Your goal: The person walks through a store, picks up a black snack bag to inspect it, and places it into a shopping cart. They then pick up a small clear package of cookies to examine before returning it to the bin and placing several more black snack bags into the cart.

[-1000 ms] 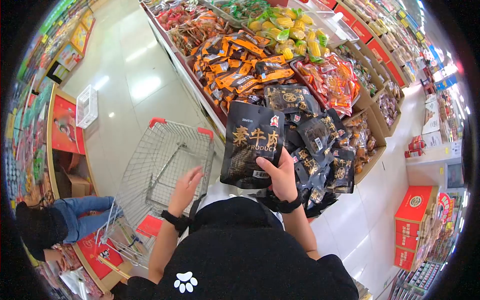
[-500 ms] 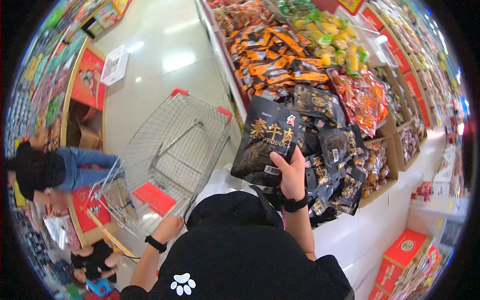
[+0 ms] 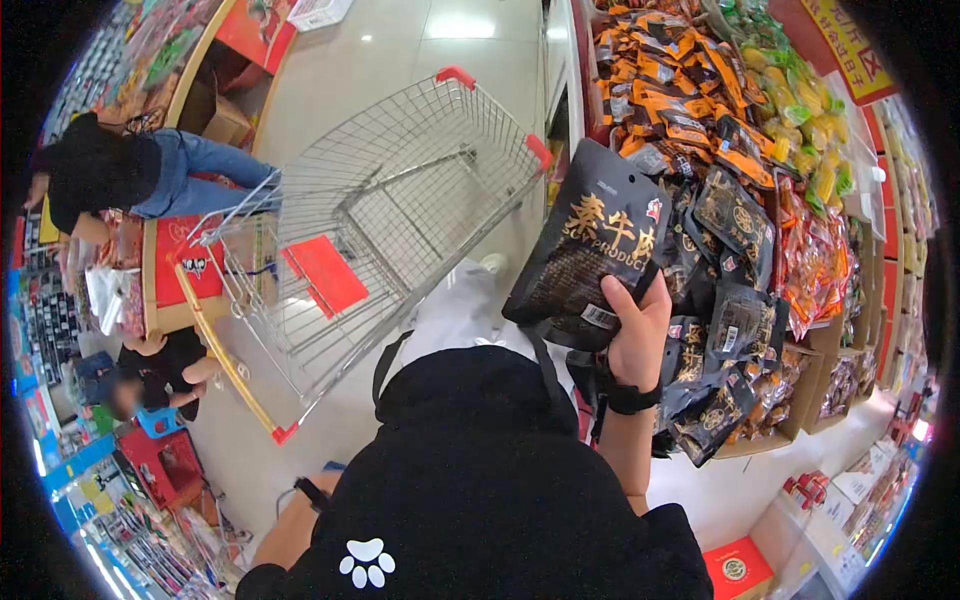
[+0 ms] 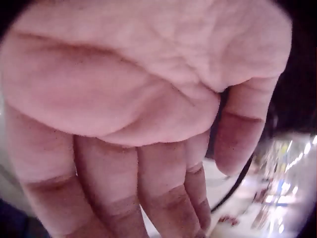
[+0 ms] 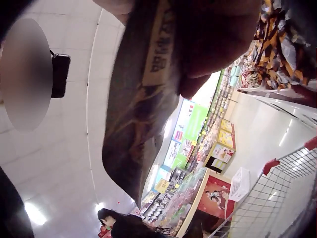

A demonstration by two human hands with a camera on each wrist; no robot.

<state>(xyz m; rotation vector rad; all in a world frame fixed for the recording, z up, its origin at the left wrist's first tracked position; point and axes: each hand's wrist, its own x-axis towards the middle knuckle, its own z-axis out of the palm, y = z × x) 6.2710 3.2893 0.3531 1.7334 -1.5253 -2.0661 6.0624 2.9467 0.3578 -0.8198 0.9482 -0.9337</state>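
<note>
A black snack pouch [image 3: 585,250] with gold lettering and a barcode is held up in front of the body. My right hand [image 3: 640,335] grips it by its lower right edge, thumb across the front. In the right wrist view the pouch [image 3: 600,200] appears edge-on, dark and close to the camera. My left hand [image 4: 133,114] hangs with loosely bent fingers and holds nothing; in the head view only its forearm shows, low at the left. More black pouches [image 3: 740,325] lie piled in the bin just right of the held one.
A wire shopping cart with a red panel [image 3: 328,275] stands ahead on the left. Orange packets [image 3: 670,85], yellow corn packs [image 3: 800,110] and red packets [image 3: 810,250] fill the display on the right. A person in jeans [image 3: 195,170] is beyond the cart; another person sits at lower left.
The head view has turned, so cart and display shift rightward in it. My left hand has dropped back beside the body, out of the head view. The right hand keeps its grip on the pouch.
</note>
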